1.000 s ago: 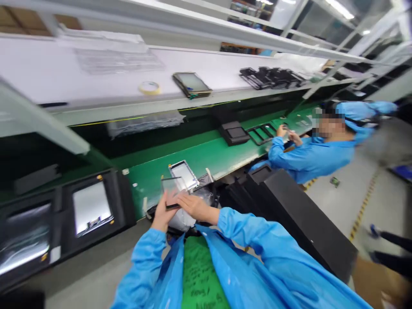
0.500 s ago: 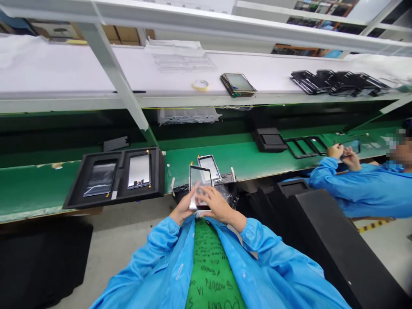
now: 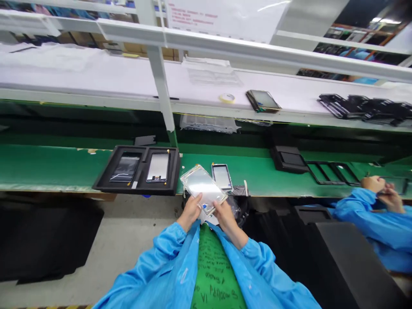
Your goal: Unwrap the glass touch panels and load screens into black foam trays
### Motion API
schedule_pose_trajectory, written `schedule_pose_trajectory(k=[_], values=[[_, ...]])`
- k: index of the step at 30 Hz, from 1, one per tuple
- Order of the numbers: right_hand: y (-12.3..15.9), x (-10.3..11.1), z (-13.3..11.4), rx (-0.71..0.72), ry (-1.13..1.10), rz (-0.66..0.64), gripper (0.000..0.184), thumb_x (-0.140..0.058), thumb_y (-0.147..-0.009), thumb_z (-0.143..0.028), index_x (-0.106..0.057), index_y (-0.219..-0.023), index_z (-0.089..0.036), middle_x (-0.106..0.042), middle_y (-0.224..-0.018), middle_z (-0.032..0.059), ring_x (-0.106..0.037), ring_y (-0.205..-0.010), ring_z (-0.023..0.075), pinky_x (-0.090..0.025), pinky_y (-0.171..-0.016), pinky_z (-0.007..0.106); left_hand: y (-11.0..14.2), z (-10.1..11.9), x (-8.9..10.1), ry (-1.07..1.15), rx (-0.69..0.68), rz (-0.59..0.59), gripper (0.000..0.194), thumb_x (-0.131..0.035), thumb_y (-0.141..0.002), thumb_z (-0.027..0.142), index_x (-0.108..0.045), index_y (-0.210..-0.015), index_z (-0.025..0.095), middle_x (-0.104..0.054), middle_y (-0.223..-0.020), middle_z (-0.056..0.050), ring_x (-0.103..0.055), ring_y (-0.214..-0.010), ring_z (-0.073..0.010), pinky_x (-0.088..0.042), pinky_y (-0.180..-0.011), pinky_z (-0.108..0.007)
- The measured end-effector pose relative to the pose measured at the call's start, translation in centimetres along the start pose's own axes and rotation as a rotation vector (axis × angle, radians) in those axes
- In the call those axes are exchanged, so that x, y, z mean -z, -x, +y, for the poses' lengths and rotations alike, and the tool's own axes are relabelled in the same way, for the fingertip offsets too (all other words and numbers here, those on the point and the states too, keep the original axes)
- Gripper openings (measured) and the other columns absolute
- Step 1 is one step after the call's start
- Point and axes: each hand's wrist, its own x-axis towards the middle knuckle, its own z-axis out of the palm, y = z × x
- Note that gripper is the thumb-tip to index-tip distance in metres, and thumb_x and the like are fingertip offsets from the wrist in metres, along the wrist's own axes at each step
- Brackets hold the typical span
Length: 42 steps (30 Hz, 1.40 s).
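Observation:
A flat, shiny screen panel (image 3: 202, 186) is tilted in front of my chest, its bright face catching the light. My left hand (image 3: 191, 211) grips its lower left edge, thumb on top. My right hand (image 3: 225, 216) is closed on its lower right corner; some fingers of both hands are hidden underneath. Just beyond, a second screen panel (image 3: 222, 177) with a dark frame lies at the front of the green bench (image 3: 257, 182). To the left, a black foam tray (image 3: 140, 189) holds a dark panel (image 3: 125, 166) and a light-faced panel (image 3: 158, 167) in separate recesses.
On the white shelf (image 3: 193, 92) are a tape roll (image 3: 227, 98), a stack of panels (image 3: 263, 101) and black frames (image 3: 363, 109). A black foam block (image 3: 289, 159) sits on the bench. At right, a co-worker's hands (image 3: 383, 191) work near more frames. Dark plastic (image 3: 241, 210) hangs below the bench edge.
The held panel has turned from upright to slanted, showing a bright face. My right hand has moved off its surface to the lower right corner. The camera view has shifted left.

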Motion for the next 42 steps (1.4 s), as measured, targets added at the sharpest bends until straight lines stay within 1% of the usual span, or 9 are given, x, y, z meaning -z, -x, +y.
schedule_pose_trajectory(k=[3, 6, 9, 14, 21, 28, 32, 37, 42], values=[[-0.1, 2.2, -0.5, 0.376, 0.582, 0.090, 0.085, -0.078, -0.072, -0.062, -0.048, -0.138, -0.018, -0.057, -0.137, 0.0191, -0.047, -0.135, 0.0374, -0.037, -0.111, 0.061, -0.1, 1.7, 0.5, -0.087, 0.031, -0.046, 0.034, -0.076, -0.081, 0.029, -0.069, -0.111, 0.014, -0.069, -0.127, -0.019, -0.064, -0.121, -0.0351, -0.049, -0.104, -0.053], [-0.6, 3.3, -1.9, 0.728, 1.040, -0.319, 0.074, -0.079, -0.076, -0.055, -0.053, -0.137, -0.022, -0.053, -0.140, 0.0172, -0.045, -0.132, 0.0362, -0.038, -0.108, 0.056, 0.3, 2.6, 1.4, -0.155, 0.170, -0.156, 0.040, -0.073, -0.085, 0.036, -0.068, -0.116, 0.011, -0.073, -0.115, -0.023, -0.071, -0.107, -0.0357, -0.053, -0.095, -0.055], [-0.8, 2.5, -2.8, 0.780, 1.238, -0.625, 0.052, -0.078, -0.080, -0.051, -0.062, -0.121, -0.022, -0.061, -0.121, 0.0132, -0.054, -0.109, 0.0300, -0.046, -0.091, 0.045, 0.9, 2.4, 1.8, -0.128, 0.262, -0.227, 0.049, -0.066, -0.091, 0.043, -0.064, -0.127, 0.010, -0.075, -0.108, -0.023, -0.073, -0.098, -0.0330, -0.056, -0.089, -0.053], [-0.8, 1.2, -2.4, 0.850, 1.331, -0.822, 0.017, -0.060, -0.096, -0.039, -0.066, -0.097, -0.023, -0.062, -0.101, 0.0070, -0.051, -0.093, 0.0224, -0.042, -0.080, 0.037, 1.9, 2.7, 1.9, -0.058, 0.316, -0.232, 0.062, -0.055, -0.097, 0.046, -0.040, -0.152, 0.023, -0.075, -0.108, -0.017, -0.073, -0.092, -0.0275, -0.057, -0.080, -0.042], [-0.6, 1.0, -1.8, 0.828, 1.286, -0.914, 0.046, -0.065, -0.087, -0.059, -0.063, -0.109, -0.020, -0.061, -0.108, 0.0085, -0.052, -0.103, 0.0235, -0.046, -0.085, 0.036, 2.8, 2.2, 1.6, 0.083, 0.371, -0.195, 0.061, -0.056, -0.097, 0.043, -0.039, -0.153, 0.025, -0.069, -0.124, -0.017, -0.072, -0.086, -0.0224, -0.056, -0.073, -0.032], [0.3, 1.2, 0.1, 1.075, 1.269, -0.994, 0.023, -0.040, -0.104, -0.024, -0.062, -0.096, -0.021, -0.064, -0.097, 0.0066, -0.058, -0.093, 0.0195, -0.047, -0.075, 0.031, 2.4, 2.0, 2.5, 0.018, 0.364, -0.169, 0.078, -0.059, -0.094, 0.051, -0.022, -0.159, 0.030, -0.066, -0.130, -0.020, -0.072, -0.101, -0.0285, -0.056, -0.067, -0.031], [-0.8, 1.3, 0.2, 0.924, 1.163, -0.766, 0.025, -0.037, -0.104, -0.027, -0.058, -0.094, -0.019, -0.065, -0.082, 0.0067, -0.060, -0.069, 0.0171, -0.046, -0.061, 0.028, 3.3, 1.9, 2.1, -0.107, 0.310, -0.247, 0.084, -0.078, -0.083, 0.043, -0.036, -0.154, 0.027, -0.063, -0.136, -0.021, -0.068, -0.112, -0.0326, -0.058, -0.078, -0.036], [-8.1, 3.9, -7.3, 0.535, 0.672, -0.068, 0.021, -0.052, -0.094, -0.041, -0.049, -0.085, -0.022, -0.059, -0.063, -0.0019, -0.057, -0.052, 0.0139, -0.047, -0.055, 0.026, 4.4, 2.2, 1.2, -0.277, 0.286, -0.361, 0.080, -0.083, -0.077, 0.020, -0.046, -0.147, 0.027, -0.060, -0.140, -0.021, -0.059, -0.127, -0.0393, -0.057, -0.090, -0.050], [-12.6, 10.6, -14.9, 0.734, 0.405, 0.595, 0.025, -0.056, -0.088, -0.044, -0.050, -0.096, -0.021, -0.063, -0.085, 0.0030, -0.065, -0.077, 0.0177, -0.055, -0.078, 0.037, 4.5, 2.6, 1.9, -0.261, 0.285, -0.339, 0.056, -0.070, -0.090, 0.037, -0.053, -0.142, 0.021, -0.065, -0.132, -0.024, -0.064, -0.121, -0.0390, -0.058, -0.087, -0.051]])
